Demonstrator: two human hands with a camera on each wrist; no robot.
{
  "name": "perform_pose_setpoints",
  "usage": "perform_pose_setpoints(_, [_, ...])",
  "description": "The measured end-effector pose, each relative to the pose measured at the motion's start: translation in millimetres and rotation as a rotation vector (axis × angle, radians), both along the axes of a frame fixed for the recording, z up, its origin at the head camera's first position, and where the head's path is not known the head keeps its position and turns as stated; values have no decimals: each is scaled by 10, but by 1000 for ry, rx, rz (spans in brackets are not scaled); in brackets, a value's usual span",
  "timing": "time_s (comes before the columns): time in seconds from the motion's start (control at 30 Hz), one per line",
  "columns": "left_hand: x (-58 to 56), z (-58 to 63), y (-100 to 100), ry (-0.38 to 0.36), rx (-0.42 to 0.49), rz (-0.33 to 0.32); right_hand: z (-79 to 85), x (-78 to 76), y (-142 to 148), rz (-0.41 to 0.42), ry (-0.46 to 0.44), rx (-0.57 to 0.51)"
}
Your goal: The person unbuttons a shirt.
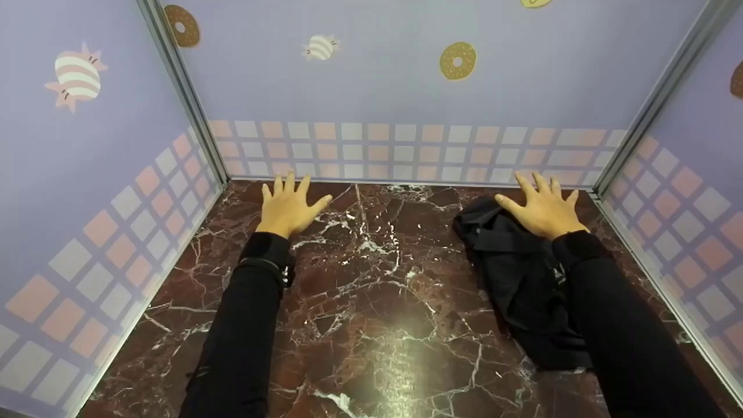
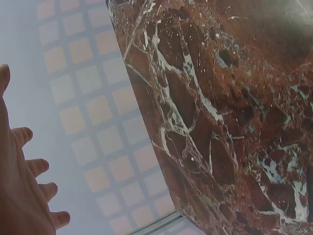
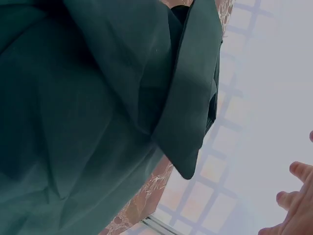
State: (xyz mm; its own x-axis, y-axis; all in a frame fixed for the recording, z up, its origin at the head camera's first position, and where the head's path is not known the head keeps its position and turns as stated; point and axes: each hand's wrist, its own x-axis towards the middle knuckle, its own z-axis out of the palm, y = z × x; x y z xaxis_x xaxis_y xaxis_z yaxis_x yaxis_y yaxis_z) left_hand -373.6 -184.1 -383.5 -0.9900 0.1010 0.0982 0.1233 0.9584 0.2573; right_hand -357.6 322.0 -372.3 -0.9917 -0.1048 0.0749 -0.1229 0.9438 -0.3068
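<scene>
Dark cloth (image 1: 525, 290): crumpled on the marble tabletop (image 1: 371, 302), at 3 o'clock from the tabletop's middle, a strap-like flap (image 1: 505, 241) near its far end.
Right hand (image 1: 544, 210): fingers spread, at 2 o'clock, by the cloth's far end; whether they touch cannot be told.
Left hand (image 1: 287, 210): fingers spread, at 10 o'clock, well apart from the cloth.
Back wall (image 1: 383, 87): lilac, at 12 o'clock, doughnuts (image 1: 447, 61) printed above pink and white squares (image 1: 379, 132).

Near the right hand (image 1: 543, 209), the cloth (image 1: 514, 290) looks black, dark green in its wrist view. Toward the left hand (image 1: 287, 210), the tabletop (image 1: 371, 296) is maroon, white-veined; beyond both, the lavender wall (image 1: 383, 87) bears pink and white squares (image 1: 379, 152).
</scene>
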Motion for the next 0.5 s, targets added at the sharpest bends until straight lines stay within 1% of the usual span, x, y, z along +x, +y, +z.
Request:
perform_pose_setpoints(0.1, [33,6,174,-4,22,-21,-1,13,77,-3,-4,-1])
perform_pose_setpoints(0.17, [65,14,380,3,41,-59,-7,34,148,-14,-13,-1])
perform_pose_setpoints(0.23, [104,18,639,20,56,-123,-23,56,242,-29,-26,-3])
perform_pose_setpoints(0.33, [185,-24,1074,66,58,-227,-57,93,420,-62,-44,-18])
perform_pose_setpoints(0.43, [306,-108,1514,113,56,-328,-126,138,631,-96,-58,-47])
perform_pose_setpoints(0.5, [399,-170,1793,131,46,-394,-206,177,767,-116,-56,-68])
